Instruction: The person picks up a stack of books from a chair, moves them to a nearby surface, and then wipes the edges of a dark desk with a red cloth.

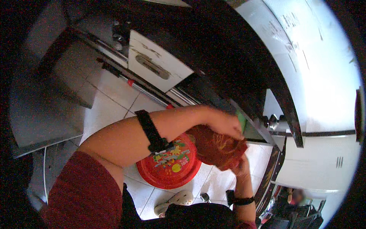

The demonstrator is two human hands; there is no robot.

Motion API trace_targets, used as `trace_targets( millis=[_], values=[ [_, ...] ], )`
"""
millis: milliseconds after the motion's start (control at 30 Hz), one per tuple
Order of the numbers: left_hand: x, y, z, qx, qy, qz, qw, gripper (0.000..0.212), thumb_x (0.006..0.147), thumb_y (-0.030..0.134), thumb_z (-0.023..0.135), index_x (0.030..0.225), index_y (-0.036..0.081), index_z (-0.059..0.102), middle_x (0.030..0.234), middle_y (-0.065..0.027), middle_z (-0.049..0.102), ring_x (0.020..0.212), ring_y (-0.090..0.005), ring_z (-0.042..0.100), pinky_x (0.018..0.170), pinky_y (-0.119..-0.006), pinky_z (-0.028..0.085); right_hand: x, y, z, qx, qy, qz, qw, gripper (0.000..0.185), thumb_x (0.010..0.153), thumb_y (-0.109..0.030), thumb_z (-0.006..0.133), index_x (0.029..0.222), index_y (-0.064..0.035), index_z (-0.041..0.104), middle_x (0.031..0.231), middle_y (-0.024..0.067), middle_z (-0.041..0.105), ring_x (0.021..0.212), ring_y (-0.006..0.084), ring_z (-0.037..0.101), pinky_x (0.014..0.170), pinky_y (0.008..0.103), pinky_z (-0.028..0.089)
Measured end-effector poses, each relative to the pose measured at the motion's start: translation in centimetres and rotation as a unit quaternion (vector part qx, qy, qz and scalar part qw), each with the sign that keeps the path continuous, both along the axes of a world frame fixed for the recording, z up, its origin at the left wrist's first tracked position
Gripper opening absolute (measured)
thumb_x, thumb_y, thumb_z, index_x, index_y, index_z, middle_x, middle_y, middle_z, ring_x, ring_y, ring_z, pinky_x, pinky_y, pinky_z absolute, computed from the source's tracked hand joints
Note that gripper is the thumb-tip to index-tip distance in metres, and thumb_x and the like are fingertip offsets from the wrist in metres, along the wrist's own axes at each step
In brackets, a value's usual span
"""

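Note:
Both hands are at a crumpled reddish-brown bag or cloth [218,146] with a faint lighter pattern; I cannot tell which it is. My left hand [227,124] holds its upper edge, the arm reaching across from the left with a black strap on it. At the lower right corner, my right hand [240,165] grips the same thing, and a black band circles that wrist. Below, a round red plastic tub or lid [168,183] with printed flowers sits partly hidden behind my left forearm and the held thing.
Dark furniture [217,48] runs along the far side, with a stained white panel [158,61] against it. A ribbed metal rod or hose [148,93] with red ends lies near the tiled floor [113,91]. A clog [178,199] shows below. A person [297,197] is at lower right.

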State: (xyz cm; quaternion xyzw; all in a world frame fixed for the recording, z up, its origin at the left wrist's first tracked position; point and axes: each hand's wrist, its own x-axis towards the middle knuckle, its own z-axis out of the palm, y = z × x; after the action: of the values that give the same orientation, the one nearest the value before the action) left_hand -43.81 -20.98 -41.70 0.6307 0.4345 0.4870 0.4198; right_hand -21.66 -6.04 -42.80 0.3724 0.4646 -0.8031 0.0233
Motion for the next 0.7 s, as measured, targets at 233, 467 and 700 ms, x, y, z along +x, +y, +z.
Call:
trace_targets(
  millis=[233,467,700],
  values=[
    [-1.8,-1.6,1.5,0.059,-0.249,0.192,0.948,0.047,0.085,0.047,0.043,0.090,0.004,0.062,0.079,-0.0036,0.060,0.070,-0.0124,0.052,0.065,-0.030,0.044,-7.9,-4.2,11.9,0.261,0.175,0.060,0.947,0.060,0.064,-0.022,0.060,0.115,0.0044,0.045,0.111,0.0154,0.053,0.100,0.0233,0.053,0.087,0.0333,0.042],
    [-2.3,-3.2,5.3,-0.049,-0.237,0.250,0.938,0.060,0.081,0.055,0.043,0.102,0.002,0.058,0.095,-0.0086,0.060,0.086,-0.0180,0.055,0.080,-0.030,0.042,-13.8,-3.0,11.9,0.122,0.243,-0.209,0.939,0.023,0.079,-0.012,0.055,0.098,0.0000,0.053,0.092,0.0116,0.057,0.084,0.0190,0.055,0.076,0.0300,0.047],
    [0.0,-1.1,5.1,-0.016,-0.082,0.281,0.956,0.055,0.079,0.049,0.052,0.107,0.002,0.054,0.099,-0.0150,0.059,0.095,-0.0271,0.055,0.087,-0.032,0.039,-13.9,-4.2,10.8,0.200,0.304,-0.197,0.910,0.027,0.080,-0.008,0.048,0.106,-0.0002,0.048,0.097,0.0132,0.055,0.085,0.0259,0.055,0.074,0.0352,0.048]
  ],
)
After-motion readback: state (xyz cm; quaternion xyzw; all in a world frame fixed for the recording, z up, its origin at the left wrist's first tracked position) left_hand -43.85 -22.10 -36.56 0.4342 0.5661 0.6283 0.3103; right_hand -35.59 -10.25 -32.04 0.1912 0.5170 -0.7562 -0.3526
